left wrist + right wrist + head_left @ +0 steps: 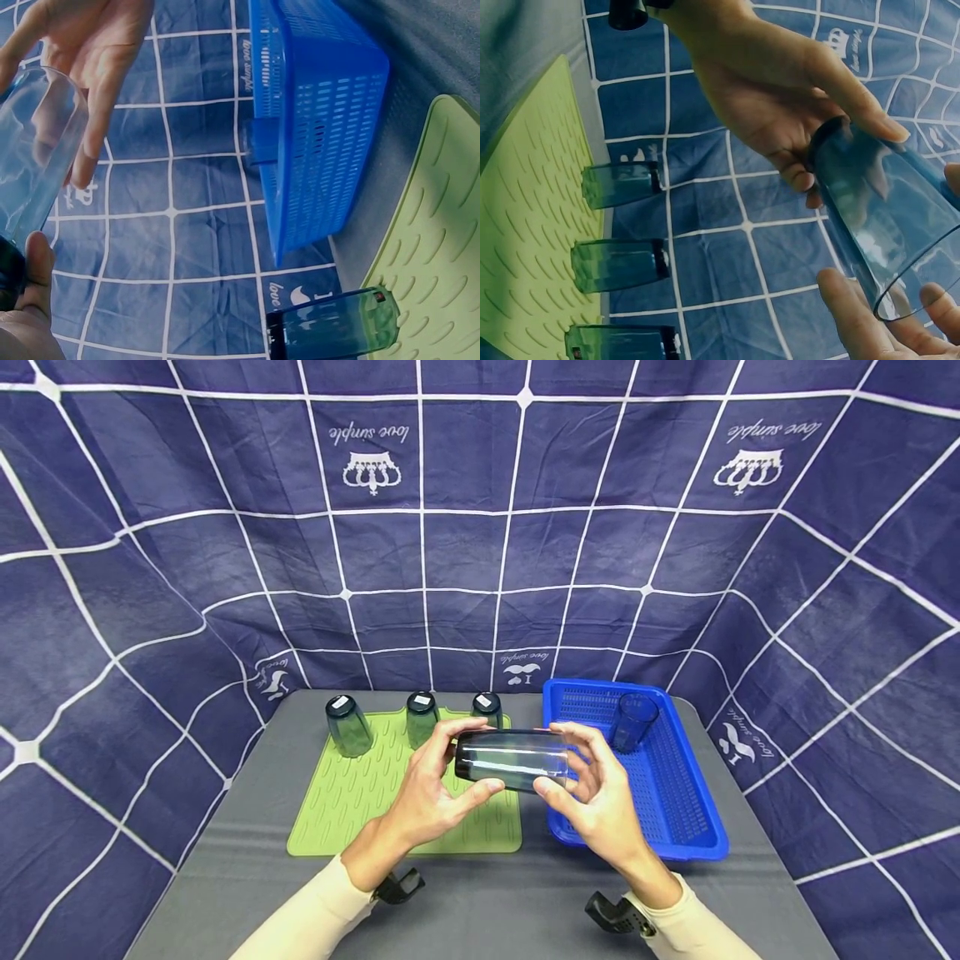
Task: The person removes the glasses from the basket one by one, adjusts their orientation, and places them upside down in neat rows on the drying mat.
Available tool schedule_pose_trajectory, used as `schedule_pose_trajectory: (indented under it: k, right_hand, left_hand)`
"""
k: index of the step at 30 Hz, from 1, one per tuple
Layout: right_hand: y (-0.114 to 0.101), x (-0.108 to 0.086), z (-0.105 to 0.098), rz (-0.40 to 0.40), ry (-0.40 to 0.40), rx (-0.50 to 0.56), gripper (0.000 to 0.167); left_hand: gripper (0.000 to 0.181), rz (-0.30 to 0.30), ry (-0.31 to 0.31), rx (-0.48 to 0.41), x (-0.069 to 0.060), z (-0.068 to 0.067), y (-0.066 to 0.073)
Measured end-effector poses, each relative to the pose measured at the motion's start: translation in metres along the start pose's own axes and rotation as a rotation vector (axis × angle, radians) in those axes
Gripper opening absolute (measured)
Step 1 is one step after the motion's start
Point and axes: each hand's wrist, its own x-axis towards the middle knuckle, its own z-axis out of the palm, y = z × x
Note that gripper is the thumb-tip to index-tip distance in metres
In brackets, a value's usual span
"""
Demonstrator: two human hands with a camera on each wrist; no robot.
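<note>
A blue-tinted drinking glass (513,758) lies sideways in the air between both hands, its dark thick base to the left and its open rim to the right. My left hand (429,795) grips the base end, thumb below and fingers over the top. At the rim end, my right hand (609,802) holds the glass between thumb and fingers. Behind and below stands a green ribbed mat (352,818) with three similar glasses upside down along its back: left (350,731), middle (422,722) and right (487,707), the last partly hidden by my left hand.
To the right of the mat sits a blue perforated plastic basket (718,843), with another blue glass (633,725) inside near its back. A grey tabletop (495,902) carries everything. Blue grid-patterned cloth (465,552) hangs behind and at both sides.
</note>
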Motion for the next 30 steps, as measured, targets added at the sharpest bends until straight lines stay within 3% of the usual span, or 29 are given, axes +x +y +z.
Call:
schedule_pose_trajectory:
  k: [12,30]
  right_hand:
    - [0.005,-0.004,-0.002,0.052,-0.015,-0.014,0.066]
    - [0.011,-0.009,-0.002,0.092,-0.05,-0.004,0.063]
  left_hand:
    - [0.081,0.045,0.04,-0.04,0.005,0.0,0.001]
    - [0.081,0.015,0.043,-0.06,0.007,0.0,0.011]
